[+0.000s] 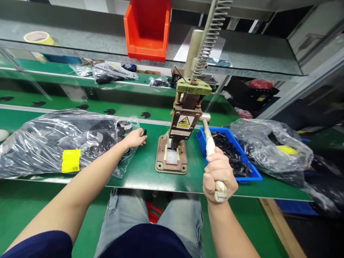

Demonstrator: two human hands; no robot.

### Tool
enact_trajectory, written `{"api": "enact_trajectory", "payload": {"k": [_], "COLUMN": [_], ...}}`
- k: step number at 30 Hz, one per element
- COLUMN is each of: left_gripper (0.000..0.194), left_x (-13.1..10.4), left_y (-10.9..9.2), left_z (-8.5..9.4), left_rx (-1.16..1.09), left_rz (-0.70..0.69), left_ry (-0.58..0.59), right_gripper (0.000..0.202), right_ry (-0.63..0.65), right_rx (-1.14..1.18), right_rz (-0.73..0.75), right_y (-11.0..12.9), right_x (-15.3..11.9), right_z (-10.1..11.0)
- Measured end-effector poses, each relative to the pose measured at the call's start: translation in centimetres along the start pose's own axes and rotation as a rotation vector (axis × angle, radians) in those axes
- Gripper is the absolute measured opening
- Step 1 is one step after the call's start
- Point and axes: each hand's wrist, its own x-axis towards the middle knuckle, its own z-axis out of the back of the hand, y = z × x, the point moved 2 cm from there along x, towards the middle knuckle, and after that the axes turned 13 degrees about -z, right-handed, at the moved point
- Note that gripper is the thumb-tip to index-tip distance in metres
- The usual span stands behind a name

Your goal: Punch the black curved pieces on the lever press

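Note:
My right hand [219, 175] is wrapped round the taped lever handle [209, 139] of a hand press [185, 122], near the lever's lower end. The press stands on a bolted base [160, 157] with a pale block [172, 157] under its ram. To the left of the press, my left hand [135, 138] pinches a small black plastic part [145, 132], mostly hidden by the fingers. Just beside that hand lies the mouth of a clear plastic bag [53, 132] holding many dark curved parts and bearing a yellow label [71, 161].
A blue tray [256, 175] of small black parts sits right of the press, with another plastic bag [271, 147] beyond it. Several black parts [109, 111] lie along the green strip behind. Above, a shelf [88, 43] carries a red bin [147, 50] and a tape roll [39, 38].

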Motion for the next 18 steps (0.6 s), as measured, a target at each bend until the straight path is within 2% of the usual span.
{"api": "enact_trajectory", "payload": {"k": [2, 4, 9, 14, 18], "left_gripper": [0.034, 0.041, 0.051, 0.051, 0.042], "left_x": [-0.9, -1.8, -3.1, -2.6, -2.0], "left_y": [-1.2, -2.5, -4.9, -6.0, -6.9], "left_z": [-1.5, -2.8, -5.1, -6.9, -7.9], "left_rx": [-0.268, -0.4, -0.621, -0.809, -0.85], "left_rz": [0.023, 0.003, 0.004, 0.083, 0.116], "left_ry": [0.011, 0.018, 0.039, -0.04, -0.003], "right_gripper": [0.015, 0.014, 0.014, 0.015, 0.016], "right_ry": [0.007, 0.012, 0.023, 0.029, 0.026], "right_rx": [-0.001, -0.004, -0.007, -0.014, -0.007], "right_rz": [-0.004, 0.002, -0.009, -0.019, -0.014], "right_y": [0.0, 0.0, -0.1, 0.1, 0.1], "right_x": [0.0, -0.1, -0.3, -0.3, -0.3], "right_z": [0.0, 0.1, 0.2, 0.2, 0.1]}}
